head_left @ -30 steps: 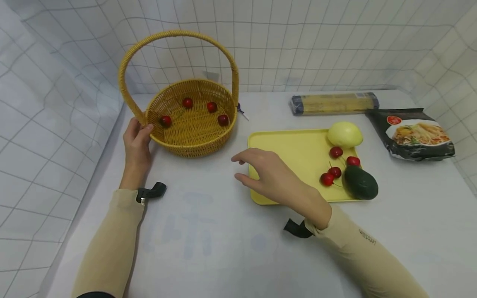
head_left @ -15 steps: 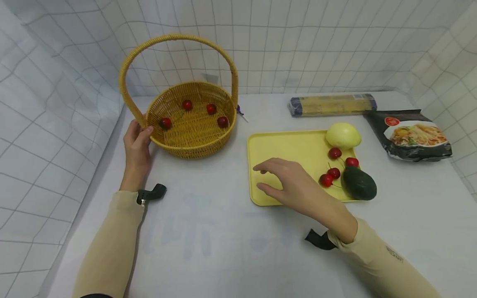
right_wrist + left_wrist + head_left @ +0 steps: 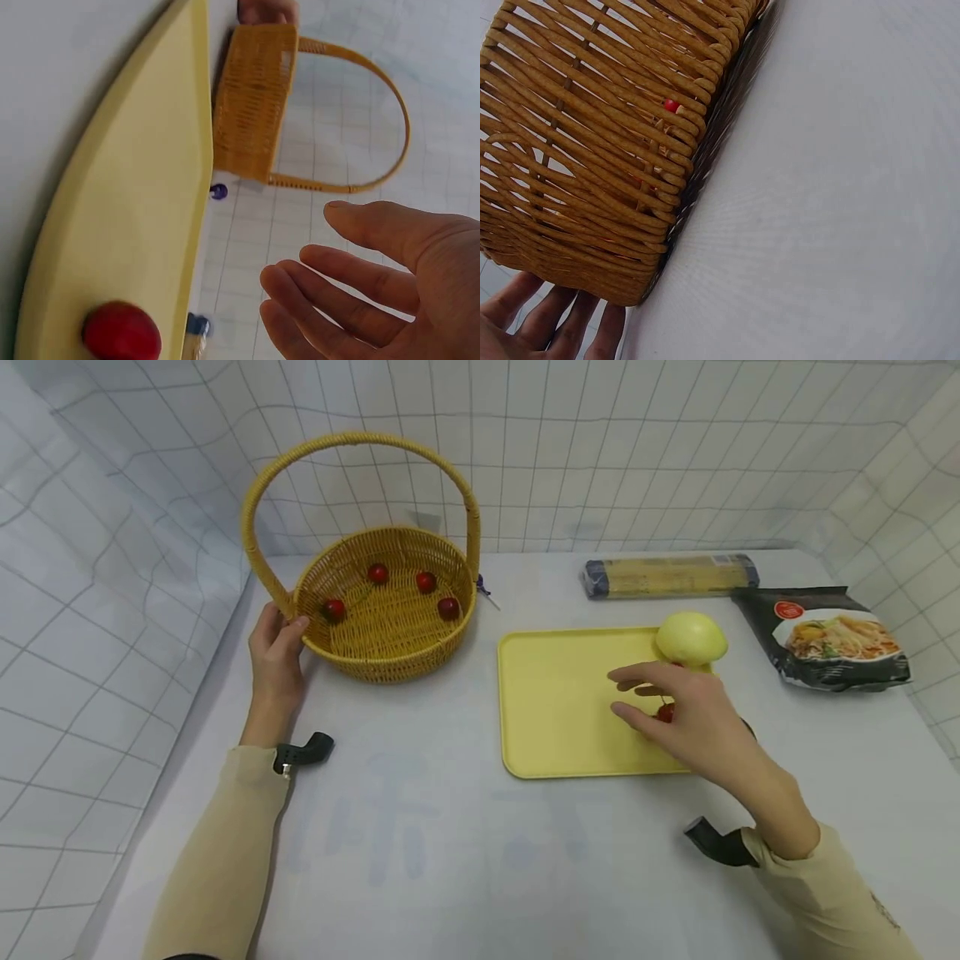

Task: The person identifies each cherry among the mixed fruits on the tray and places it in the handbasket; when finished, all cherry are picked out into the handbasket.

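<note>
My left hand (image 3: 276,660) grips the rim of a yellow-brown wicker basket (image 3: 386,669) by its handle's left foot, the thumb on the rim and the fingers outside. Several red cherries (image 3: 426,582) lie apart on the basket's floor. Over the right part of a pale yellow tray (image 3: 555,702) hovers my right hand (image 3: 697,718), thumb and fingers spread apart with nothing between them. Below it a cherry (image 3: 664,713) shows; in the right wrist view a red cherry (image 3: 121,331) sits on the tray. The hand hides most of a dark green avocado (image 3: 748,727).
A yellow lemon (image 3: 692,638) sits at the tray's back right corner. Behind it lies a long pack of dry noodles (image 3: 671,577). To the right is a black food bag (image 3: 832,639) with a noodle picture. White gridded sheeting (image 3: 600,460) rises around the table.
From left of the tray, my right hand has moved right across it to the cherries, covering most of the avocado. My left hand and the basket stay put.
</note>
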`<move>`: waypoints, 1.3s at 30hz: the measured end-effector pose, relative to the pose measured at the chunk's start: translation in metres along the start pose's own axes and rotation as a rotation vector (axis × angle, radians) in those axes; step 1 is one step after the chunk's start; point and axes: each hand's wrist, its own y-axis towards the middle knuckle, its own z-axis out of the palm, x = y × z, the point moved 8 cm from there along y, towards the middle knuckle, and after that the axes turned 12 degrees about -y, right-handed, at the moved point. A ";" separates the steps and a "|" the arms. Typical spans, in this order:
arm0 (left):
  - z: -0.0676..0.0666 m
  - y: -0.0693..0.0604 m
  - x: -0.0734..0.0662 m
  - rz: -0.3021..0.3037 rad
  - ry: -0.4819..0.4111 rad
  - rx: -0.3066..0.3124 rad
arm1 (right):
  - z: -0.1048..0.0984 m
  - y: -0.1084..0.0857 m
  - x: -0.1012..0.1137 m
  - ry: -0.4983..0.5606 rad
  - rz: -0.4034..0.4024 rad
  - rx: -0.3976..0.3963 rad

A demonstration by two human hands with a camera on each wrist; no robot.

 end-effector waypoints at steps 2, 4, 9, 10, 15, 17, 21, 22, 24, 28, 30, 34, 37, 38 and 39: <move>0.000 0.000 0.000 -0.001 -0.002 0.000 | -0.011 -0.003 -0.015 -0.023 0.035 -0.045; -0.001 0.000 0.000 0.004 0.005 0.004 | -0.018 -0.006 -0.031 -0.032 0.096 -0.066; -0.002 0.000 -0.001 0.018 0.001 0.009 | -0.030 -0.015 -0.068 0.030 0.219 -0.070; -0.002 0.000 0.000 0.016 -0.004 0.007 | -0.031 -0.017 -0.075 0.051 0.237 -0.070; -0.002 0.000 0.001 0.016 -0.038 -0.004 | -0.036 -0.027 -0.106 0.141 0.330 -0.041; -0.003 0.001 0.000 0.022 -0.049 -0.005 | -0.035 -0.032 -0.117 0.152 0.359 -0.023; -0.003 0.002 0.000 0.024 -0.053 0.002 | -0.029 -0.038 -0.138 0.168 0.419 0.011; -0.002 0.002 -0.001 0.024 -0.047 0.005 | -0.027 -0.040 -0.142 0.166 0.433 0.024; -0.002 0.001 0.000 0.020 -0.035 0.007 | -0.022 -0.042 -0.150 0.167 0.452 0.049; -0.004 0.001 -0.001 0.023 -0.030 0.002 | -0.012 -0.045 -0.159 0.157 0.449 0.107; -0.004 0.001 -0.001 0.023 -0.035 0.001 | -0.008 -0.046 -0.162 0.160 0.440 0.124; -0.003 0.001 -0.001 0.023 -0.049 0.006 | -0.004 -0.048 -0.165 0.174 0.414 0.138; -0.003 0.002 0.000 0.026 -0.050 0.008 | -0.002 -0.049 -0.165 0.198 0.417 0.144; -0.003 0.001 0.000 0.026 -0.049 0.007 | -0.001 -0.049 -0.165 0.195 0.422 0.146; -0.003 0.001 0.000 0.027 -0.042 0.007 | -0.001 -0.049 -0.165 0.195 0.425 0.147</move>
